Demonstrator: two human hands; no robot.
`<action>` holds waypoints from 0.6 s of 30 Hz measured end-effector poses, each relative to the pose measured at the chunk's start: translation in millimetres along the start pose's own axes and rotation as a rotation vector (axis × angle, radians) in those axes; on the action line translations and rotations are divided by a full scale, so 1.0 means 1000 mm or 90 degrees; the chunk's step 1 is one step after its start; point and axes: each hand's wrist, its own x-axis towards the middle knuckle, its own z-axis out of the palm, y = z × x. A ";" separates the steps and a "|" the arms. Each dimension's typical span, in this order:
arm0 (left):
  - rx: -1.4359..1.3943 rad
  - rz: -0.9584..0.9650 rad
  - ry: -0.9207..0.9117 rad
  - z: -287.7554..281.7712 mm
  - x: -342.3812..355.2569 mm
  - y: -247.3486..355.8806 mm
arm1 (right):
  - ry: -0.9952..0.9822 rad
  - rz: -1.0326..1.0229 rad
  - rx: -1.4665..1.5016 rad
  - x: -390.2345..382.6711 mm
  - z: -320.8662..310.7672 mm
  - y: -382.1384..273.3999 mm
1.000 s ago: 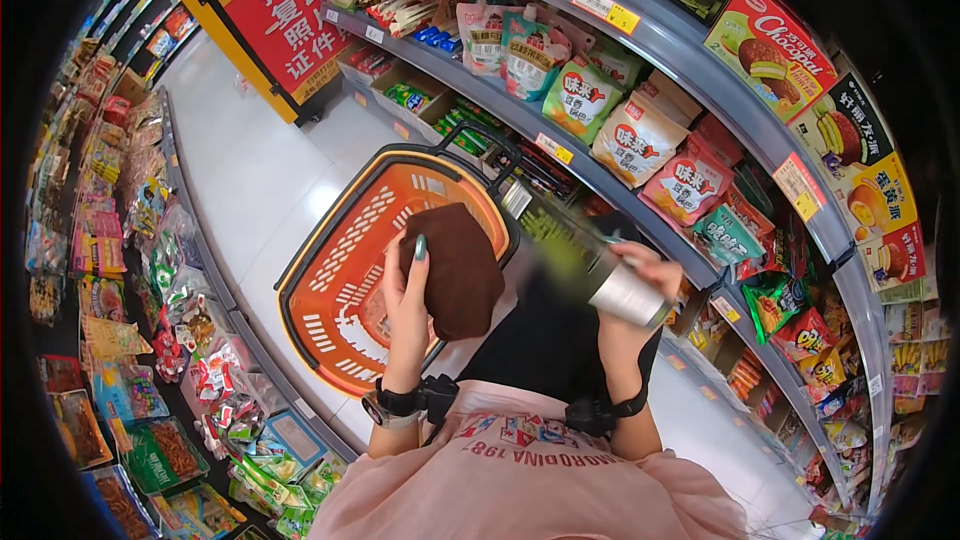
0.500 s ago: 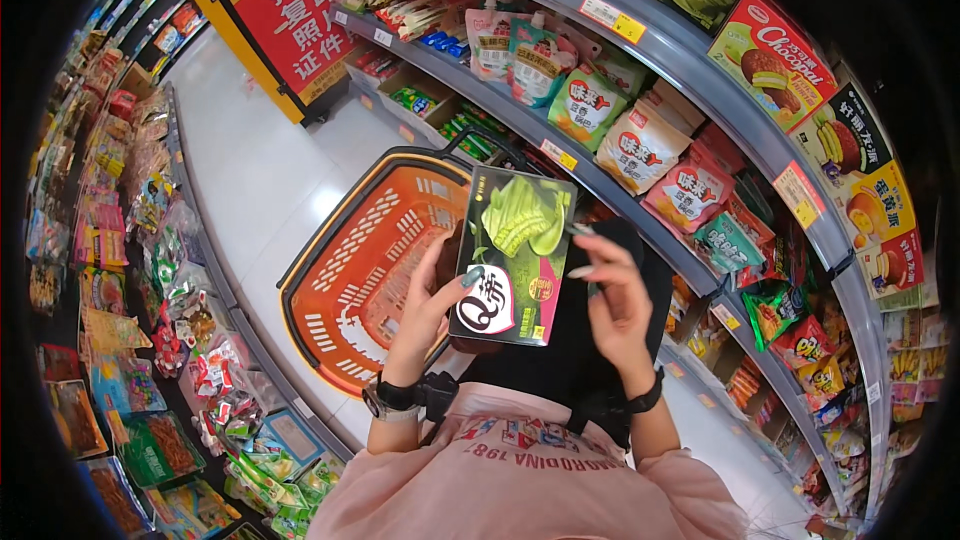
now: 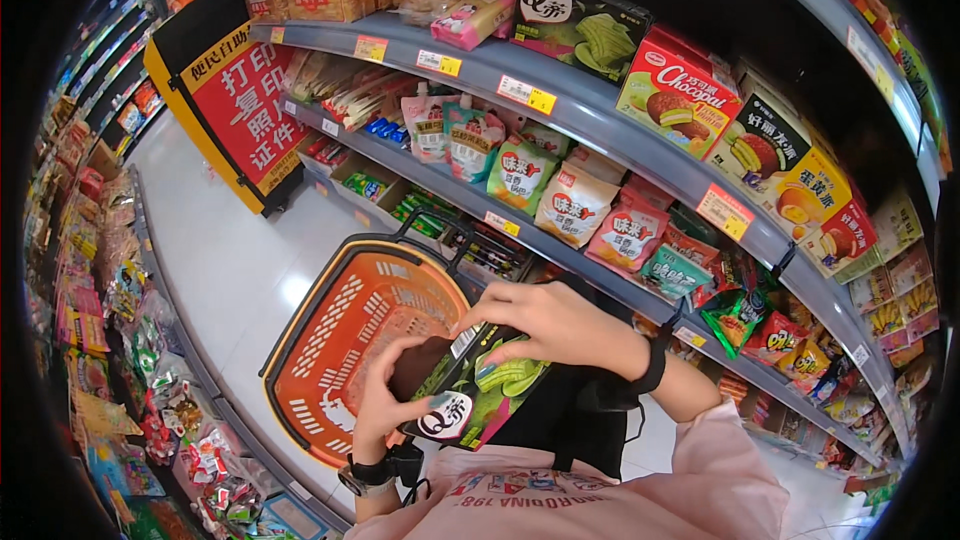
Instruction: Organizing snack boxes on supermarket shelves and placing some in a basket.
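Observation:
A black-and-green snack box [image 3: 478, 380], with a green cake picture and a pink edge, is held in front of my body. My left hand [image 3: 385, 402] grips its left end, thumb on the front panel. Across its upper side and right part, my right hand [image 3: 545, 318] is wrapped with fingers curled over the top edge. The box is tilted, so a narrow side with a barcode shows. Just beyond it is an orange shopping basket [image 3: 345, 315] with a black rim and handle; its inside is partly hidden by my left hand and the box.
Ahead and right, a shelf [image 3: 590, 105] carries snack boxes, including a similar green box [image 3: 580, 32] and a red box [image 3: 680, 95]. Snack bags [image 3: 575, 205] stand on the tier below. Packed snacks [image 3: 185, 410] line the left. A red-and-yellow sign stand [image 3: 235, 110] is beyond the basket.
My right hand, earlier raised off the box's right side, now grips its top. The box has tipped and come lower and closer to me. The view has shifted, showing more of the upper shelf.

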 end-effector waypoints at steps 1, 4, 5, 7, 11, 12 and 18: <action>0.035 0.036 0.046 -0.002 -0.001 -0.006 | 0.001 0.006 0.001 0.001 -0.010 -0.004; -0.041 0.032 0.169 -0.013 -0.004 -0.013 | 0.113 -0.001 -0.021 0.006 -0.051 -0.018; -0.060 0.057 0.184 -0.011 -0.004 -0.007 | 0.193 -0.010 -0.046 0.007 -0.064 -0.019; -0.040 0.053 0.208 -0.015 -0.007 0.003 | 0.379 -0.032 -0.118 0.019 -0.091 -0.018; -0.076 0.023 0.207 -0.007 -0.007 0.006 | 0.635 -0.052 -0.353 0.038 -0.153 -0.003; -0.074 0.024 0.211 -0.007 -0.007 0.003 | 0.644 0.053 -0.393 0.043 -0.162 -0.002; -0.075 0.005 0.160 -0.001 -0.007 0.004 | 0.674 0.060 -0.566 0.071 -0.193 0.045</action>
